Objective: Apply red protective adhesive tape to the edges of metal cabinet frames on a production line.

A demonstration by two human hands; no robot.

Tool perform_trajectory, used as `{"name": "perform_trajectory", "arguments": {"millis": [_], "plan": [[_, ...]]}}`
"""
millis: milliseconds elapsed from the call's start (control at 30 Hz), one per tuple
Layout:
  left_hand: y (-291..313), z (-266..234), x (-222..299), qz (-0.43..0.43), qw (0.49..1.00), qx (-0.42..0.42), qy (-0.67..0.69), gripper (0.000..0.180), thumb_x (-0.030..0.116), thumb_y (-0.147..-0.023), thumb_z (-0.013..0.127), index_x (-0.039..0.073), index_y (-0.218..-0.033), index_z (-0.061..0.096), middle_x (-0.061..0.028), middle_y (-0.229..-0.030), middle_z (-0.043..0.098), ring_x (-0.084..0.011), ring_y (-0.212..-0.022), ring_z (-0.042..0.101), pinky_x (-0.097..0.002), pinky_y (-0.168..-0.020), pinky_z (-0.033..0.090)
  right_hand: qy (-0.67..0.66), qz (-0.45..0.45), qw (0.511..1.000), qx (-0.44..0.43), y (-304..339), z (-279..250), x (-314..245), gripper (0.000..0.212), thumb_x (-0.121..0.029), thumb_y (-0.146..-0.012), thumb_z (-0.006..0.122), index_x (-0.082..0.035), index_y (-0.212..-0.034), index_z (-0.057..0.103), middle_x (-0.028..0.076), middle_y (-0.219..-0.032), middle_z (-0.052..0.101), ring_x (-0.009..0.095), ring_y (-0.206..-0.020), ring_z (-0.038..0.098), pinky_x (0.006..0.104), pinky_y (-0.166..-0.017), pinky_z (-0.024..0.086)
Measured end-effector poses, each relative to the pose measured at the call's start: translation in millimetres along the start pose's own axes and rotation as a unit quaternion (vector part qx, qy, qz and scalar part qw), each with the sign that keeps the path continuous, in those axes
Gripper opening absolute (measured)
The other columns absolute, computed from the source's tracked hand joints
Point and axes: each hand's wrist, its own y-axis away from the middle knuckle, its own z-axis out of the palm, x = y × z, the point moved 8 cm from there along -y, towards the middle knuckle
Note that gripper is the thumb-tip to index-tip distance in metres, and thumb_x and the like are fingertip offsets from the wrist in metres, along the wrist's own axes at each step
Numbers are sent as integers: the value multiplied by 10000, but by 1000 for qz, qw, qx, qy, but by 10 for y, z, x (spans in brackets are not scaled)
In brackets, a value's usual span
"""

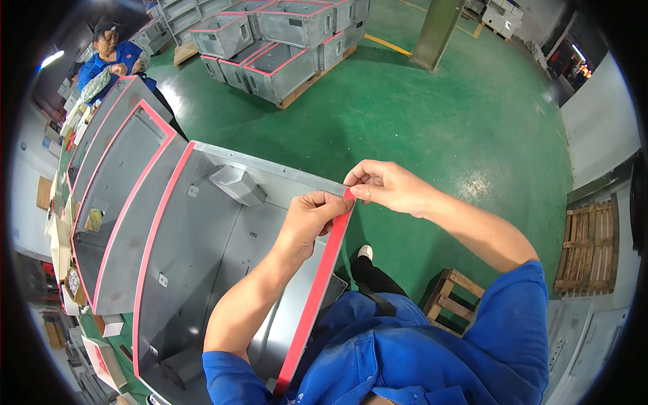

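Two bare hands meet at the upper right corner of an open-topped grey metal box [182, 236], where a long, flat red strip [316, 290] runs along the rim nearest the wearer. The left hand [309, 219] has its fingers pinched on the strip near its end; the right hand [381, 187] has its fingers closed on the tip. Good handling probably means keeping the strip taut, level with the edge and unwrinkled, ending square at the corner. No writing is legible; pale marks on the blue cloth shirt [351, 364] are too small to read.
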Motion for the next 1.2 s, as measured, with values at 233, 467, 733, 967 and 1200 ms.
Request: {"name": "perform_trajectory", "arguments": {"millis": [233,467,733,967,1200], "plan": [[14,-32,-95,12,997,-41,58,137,164,-813,594,29,-805,618,-19,-699,609,-48,-550,519,-183,-479,404,-24,0,1000,15,27,26,29,205,-130,-854,536,5,-1008,518,57,-919,558,112,-855,524,255,-754,439],[154,-45,-108,-1,996,-52,74,158,157,-802,607,32,-894,637,9,-700,592,-39,-557,468,-183,-480,318,73,-72,992,72,100,14,-124,180,-69,-822,543,10,-981,573,73,-895,575,133,-799,550,277,-717,461],[168,-70,-177,-3,990,-64,126,198,131,-810,587,18,-969,624,-10,-744,608,-58,-588,509,-191,-504,366,282,-238,926,86,233,122,-438,202,-37,-801,544,-81,-986,612,77,-916,542,212,-813,554,298,-710,463],[207,-62,-141,12,990,-88,113,209,103,-792,603,20,-982,623,-7,-758,613,-52,-602,514,-189,-510,358,385,-269,883,5,196,220,-560,211,9,-747,580,-101,-925,610,58,-966,499,202,-864,527,309,-736,457],[198,-68,-131,-1,992,-81,93,208,90,-768,625,11,-960,629,-3,-741,603,-46,-584,492,-184,-503,342,390,-267,881,-30,112,218,-646,105,-24,-745,587,-79,-835,592,51,-897,495,215,-838,515,329,-714,435]]}}
